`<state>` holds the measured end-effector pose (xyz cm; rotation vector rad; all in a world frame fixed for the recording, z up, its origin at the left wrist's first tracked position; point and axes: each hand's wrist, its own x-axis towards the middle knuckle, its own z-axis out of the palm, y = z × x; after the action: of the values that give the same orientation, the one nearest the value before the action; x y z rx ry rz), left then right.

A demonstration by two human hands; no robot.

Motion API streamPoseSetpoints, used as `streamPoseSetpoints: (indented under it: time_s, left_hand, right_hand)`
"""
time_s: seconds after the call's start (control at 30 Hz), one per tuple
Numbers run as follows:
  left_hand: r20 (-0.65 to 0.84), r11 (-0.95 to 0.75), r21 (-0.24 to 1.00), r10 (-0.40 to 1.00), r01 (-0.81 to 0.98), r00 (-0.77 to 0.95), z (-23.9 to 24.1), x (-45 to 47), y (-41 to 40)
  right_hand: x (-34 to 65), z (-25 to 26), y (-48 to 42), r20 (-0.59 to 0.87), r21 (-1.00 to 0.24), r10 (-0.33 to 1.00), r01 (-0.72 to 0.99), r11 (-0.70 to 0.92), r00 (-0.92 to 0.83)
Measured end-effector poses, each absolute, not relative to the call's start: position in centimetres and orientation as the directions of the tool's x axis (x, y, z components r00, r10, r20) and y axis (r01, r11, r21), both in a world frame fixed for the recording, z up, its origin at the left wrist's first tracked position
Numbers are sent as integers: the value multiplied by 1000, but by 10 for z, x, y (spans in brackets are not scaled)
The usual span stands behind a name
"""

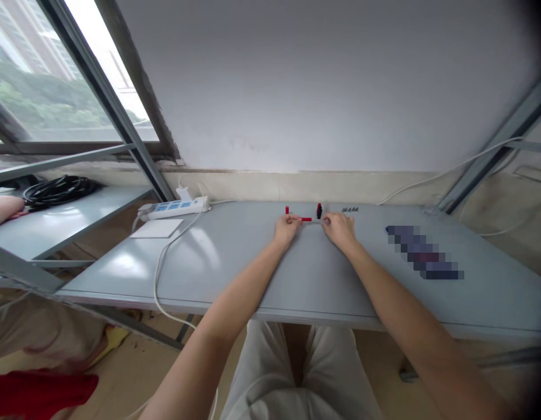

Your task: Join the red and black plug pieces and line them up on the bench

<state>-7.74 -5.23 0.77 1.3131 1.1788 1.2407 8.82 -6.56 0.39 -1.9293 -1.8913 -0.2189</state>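
Both my arms reach out over a grey table. My left hand is closed with its fingertips on a small red part lying on the tabletop. My right hand is closed too, pinching a thin pale piece that meets the red part between the hands. Just behind stand a small red peg and a small black-and-red part. A short row of several tiny dark pieces lies to the right of them.
A white power strip with its cable lies at the table's back left, beside a white sheet. A blurred-out dark patch is at right. Another person's arm rests on the left bench near coiled black cable.
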Motion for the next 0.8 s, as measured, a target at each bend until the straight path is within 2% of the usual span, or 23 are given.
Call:
streamPoseSetpoints:
  time_s: [0.37, 0.8]
  left_hand:
    - [27, -27, 995, 1000, 100, 8, 7, -81, -48]
    - [36, -38, 999, 996, 22, 86, 9, -87, -52]
  right_hand:
    - [93, 3, -63, 400, -205, 916, 977, 65, 23]
    - [91, 2, -63, 392, -286, 919, 956, 70, 50]
